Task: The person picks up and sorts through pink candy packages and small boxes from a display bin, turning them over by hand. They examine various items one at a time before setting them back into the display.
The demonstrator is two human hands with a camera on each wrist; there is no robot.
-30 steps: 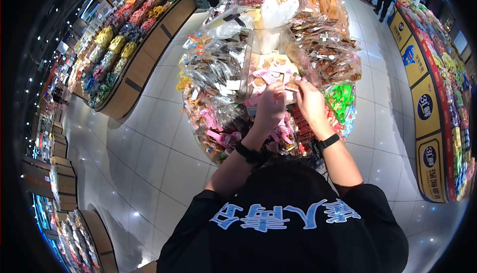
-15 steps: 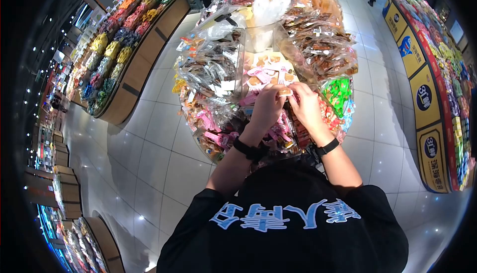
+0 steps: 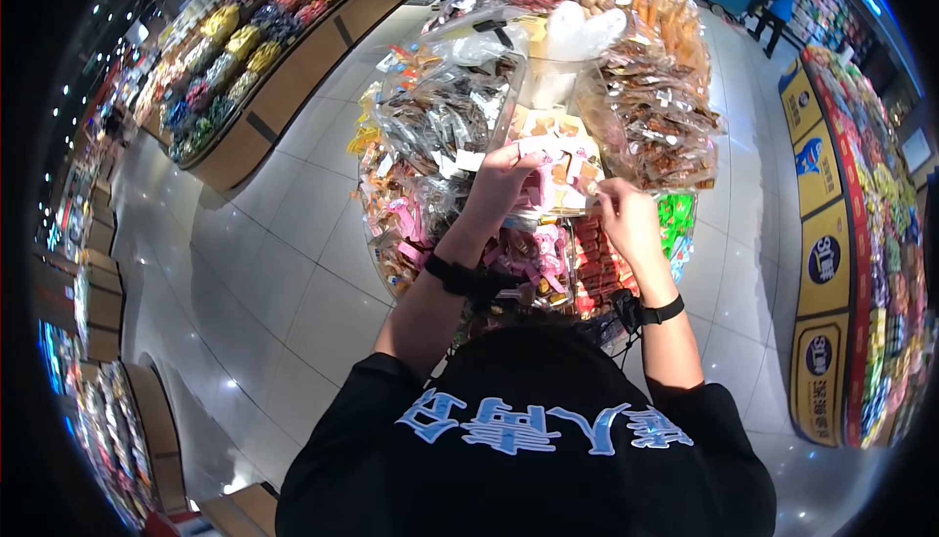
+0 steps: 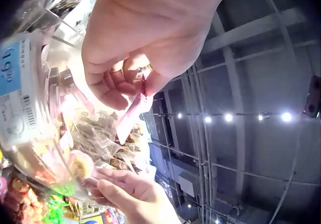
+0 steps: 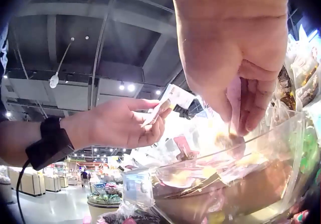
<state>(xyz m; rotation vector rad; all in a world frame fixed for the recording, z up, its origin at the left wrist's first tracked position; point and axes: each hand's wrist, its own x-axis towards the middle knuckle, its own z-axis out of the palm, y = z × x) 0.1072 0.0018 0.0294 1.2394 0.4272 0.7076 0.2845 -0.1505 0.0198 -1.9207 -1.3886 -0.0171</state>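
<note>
One flat pink-and-white packet (image 4: 131, 118) is being pinched by the left hand (image 3: 499, 183) above the clear plastic bin (image 5: 143, 186), now parted from the right hand (image 3: 634, 226), where another pale wrapped piece (image 3: 591, 188) is being pinched.

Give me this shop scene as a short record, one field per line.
Left hand: holds a pink wrapper
Right hand: appears to pinch a round piece
Under the hands: a clear bin of wrapped treats
Nearer the wearer: red packets, pink ones
Beyond the right hand: green packets
Background: someone in blue
Floor: pale tiles
</note>
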